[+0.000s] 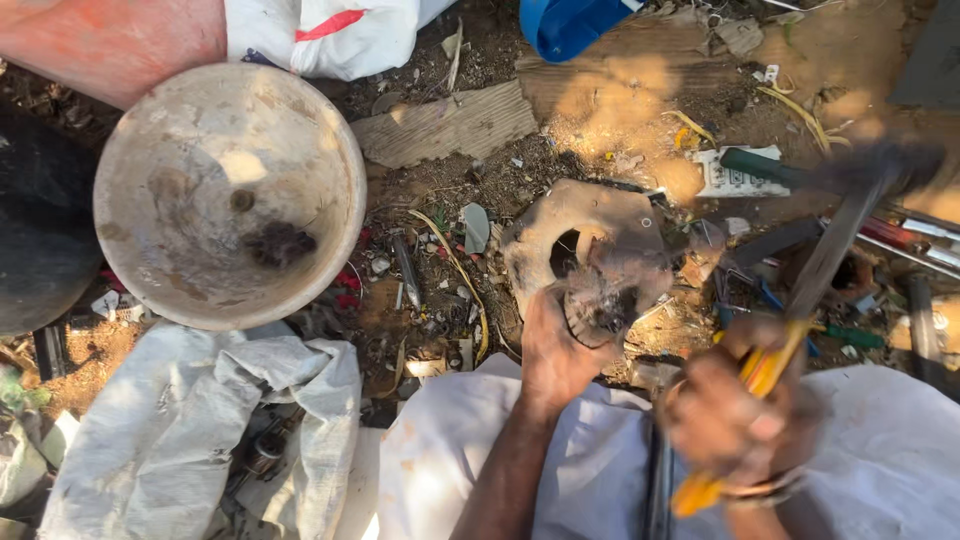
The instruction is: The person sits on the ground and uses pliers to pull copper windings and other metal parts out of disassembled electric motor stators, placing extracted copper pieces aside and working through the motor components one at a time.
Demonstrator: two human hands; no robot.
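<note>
Head view: a part [600,300] at centre is pinned by the closed left hand [555,355]; a hammer [830,250] is gripped by the right hand [735,410]. Blows should be kept clear of fingers.

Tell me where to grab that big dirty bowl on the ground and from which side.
Take the bowl by its rim, probably at the near right edge, coming from above. It sits upright and open, so the thin lip is exposed all round for a thumb-inside pinch. The far side is crowded by an orange container and a white sack.
</note>
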